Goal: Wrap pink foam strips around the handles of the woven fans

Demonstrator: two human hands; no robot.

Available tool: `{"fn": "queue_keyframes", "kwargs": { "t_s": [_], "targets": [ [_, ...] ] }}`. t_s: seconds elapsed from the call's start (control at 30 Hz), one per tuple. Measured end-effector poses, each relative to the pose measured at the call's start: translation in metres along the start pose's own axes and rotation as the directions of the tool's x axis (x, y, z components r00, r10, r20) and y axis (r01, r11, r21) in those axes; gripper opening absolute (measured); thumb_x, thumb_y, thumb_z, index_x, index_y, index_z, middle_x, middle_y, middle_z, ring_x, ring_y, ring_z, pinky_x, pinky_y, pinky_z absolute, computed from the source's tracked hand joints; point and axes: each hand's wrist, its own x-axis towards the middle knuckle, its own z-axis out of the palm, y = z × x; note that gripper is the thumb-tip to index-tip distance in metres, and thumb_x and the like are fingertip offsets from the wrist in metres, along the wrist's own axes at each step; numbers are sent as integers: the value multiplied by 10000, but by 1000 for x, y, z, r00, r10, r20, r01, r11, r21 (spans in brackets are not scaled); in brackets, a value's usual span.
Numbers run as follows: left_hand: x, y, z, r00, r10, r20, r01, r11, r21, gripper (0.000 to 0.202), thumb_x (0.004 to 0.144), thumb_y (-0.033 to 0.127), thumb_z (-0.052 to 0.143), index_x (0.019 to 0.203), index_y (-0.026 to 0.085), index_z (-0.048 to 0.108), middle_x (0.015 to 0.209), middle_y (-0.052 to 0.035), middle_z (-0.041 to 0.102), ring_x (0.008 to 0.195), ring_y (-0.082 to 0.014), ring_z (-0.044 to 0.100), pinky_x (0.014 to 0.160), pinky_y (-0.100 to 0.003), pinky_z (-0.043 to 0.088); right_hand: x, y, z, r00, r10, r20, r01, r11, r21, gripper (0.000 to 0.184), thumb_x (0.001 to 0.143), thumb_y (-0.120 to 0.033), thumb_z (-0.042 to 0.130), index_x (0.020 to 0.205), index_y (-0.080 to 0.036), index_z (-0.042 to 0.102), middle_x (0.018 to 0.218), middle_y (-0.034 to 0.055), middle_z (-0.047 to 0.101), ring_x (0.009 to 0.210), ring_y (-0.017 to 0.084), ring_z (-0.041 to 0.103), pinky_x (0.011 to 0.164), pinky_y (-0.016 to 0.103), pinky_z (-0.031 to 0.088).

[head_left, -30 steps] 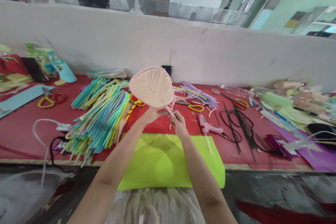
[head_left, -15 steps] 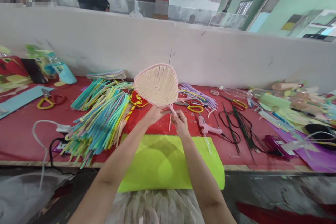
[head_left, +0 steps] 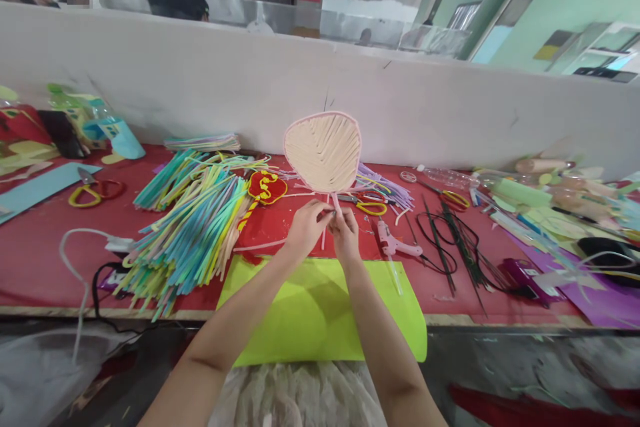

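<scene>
A leaf-shaped hand fan (head_left: 323, 152), cream with slanting ribs and a pink fuzzy rim, stands upright over the table. My right hand (head_left: 346, 230) is closed round its short pink handle (head_left: 337, 204). From the other side my left hand (head_left: 309, 223) pinches at the same handle, thumb and fingertips meeting the right hand's fingers. Behind my left hand lies a small red and yellow fan-shaped piece (head_left: 268, 187). Pink pipe cleaners (head_left: 267, 245) lie on the red surface beside and below the hands.
A heap of coloured pipe cleaners (head_left: 193, 233) lies left. To the right are a pink glue gun (head_left: 395, 241), yellow-handled scissors (head_left: 370, 207) and dark wire stems (head_left: 457, 240). A yellow-green sheet (head_left: 320, 313) covers the front edge. A white partition (head_left: 450, 107) stands behind.
The fan has moved right and slightly up, turning more upright. My left hand has come from behind the fan's base to its handle. The red and yellow piece shows more fully.
</scene>
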Motion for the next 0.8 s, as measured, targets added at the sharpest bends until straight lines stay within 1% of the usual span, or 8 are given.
{"fn": "queue_keyframes", "kwargs": {
  "t_s": [0.13, 0.2, 0.3, 0.4, 0.43, 0.53, 0.7, 0.8],
  "targets": [
    [-5, 8, 7, 996, -45, -78, 47, 999, 24, 114, 793, 168, 538, 858, 169, 631, 817, -40, 605, 680, -113, 564, 661, -224, 453, -1, 3, 2, 998, -48, -47, 46, 998, -47, 256, 751, -463, 575, 743, -223, 486, 538, -74, 275, 475, 75, 283, 482, 224, 270],
    [-7, 11, 9, 994, -61, -94, 64, 997, 30, 126, 797, 166, 529, 869, 168, 633, 842, -49, 607, 685, -115, 563, 661, -227, 451, 0, 4, 3, 996, -52, -73, 48, 998, -50, 260, 761, -471, 560, 749, -223, 481, 547, -71, 284, 481, 76, 287, 483, 224, 270],
    [-7, 11, 8, 996, -80, -47, 80, 997, 8, 162, 817, 177, 495, 893, 165, 638, 861, -62, 625, 730, -136, 575, 674, -238, 450, 1, 3, 3, 997, -10, -83, 7, 1000, -28, 290, 756, -498, 555, 745, -228, 451, 554, -71, 284, 481, 76, 276, 482, 224, 277],
    [-3, 4, 0, 992, -118, 46, 119, 992, -31, 215, 847, 226, 446, 880, 160, 649, 803, -56, 651, 728, -152, 588, 670, -249, 449, 1, -1, 2, 998, 54, -30, -53, 998, 30, 322, 738, -513, 574, 722, -231, 419, 547, -77, 241, 460, 71, 224, 452, 214, 248],
    [-1, 1, -3, 989, -139, 57, 142, 988, -55, 231, 853, 245, 438, 888, 160, 649, 811, -53, 660, 730, -154, 595, 673, -252, 453, 1, -2, 3, 997, 75, -6, -74, 996, 43, 325, 736, -512, 578, 720, -230, 417, 546, -78, 228, 454, 70, 204, 439, 211, 229],
    [4, -8, -11, 984, -172, 39, 174, 981, -81, 229, 840, 262, 464, 911, 150, 651, 927, -74, 671, 860, -185, 610, 776, -284, 454, -2, -6, 7, 990, 129, 57, -132, 989, 64, 310, 753, -503, 568, 735, -227, 429, 540, -81, 197, 442, 66, 157, 413, 208, 171],
    [4, -12, -9, 980, -193, 53, 200, 945, -260, 243, 849, 276, 446, 893, 145, 645, 945, -88, 677, 891, -191, 629, 813, -304, 472, -8, -6, 17, 988, 149, 44, -151, 987, 57, 348, 773, -540, 519, 709, -226, 382, 551, -78, 190, 438, 65, 133, 397, 208, 149],
    [4, -13, -5, 972, -229, 48, 228, 881, -414, 249, 827, 323, 480, 890, 134, 629, 917, -91, 680, 857, -190, 641, 794, -312, 493, -11, -4, 19, 988, 150, 37, -152, 987, 42, 371, 779, -541, 511, 675, -222, 351, 555, -76, 184, 438, 64, 127, 392, 210, 154]
  ]
}}
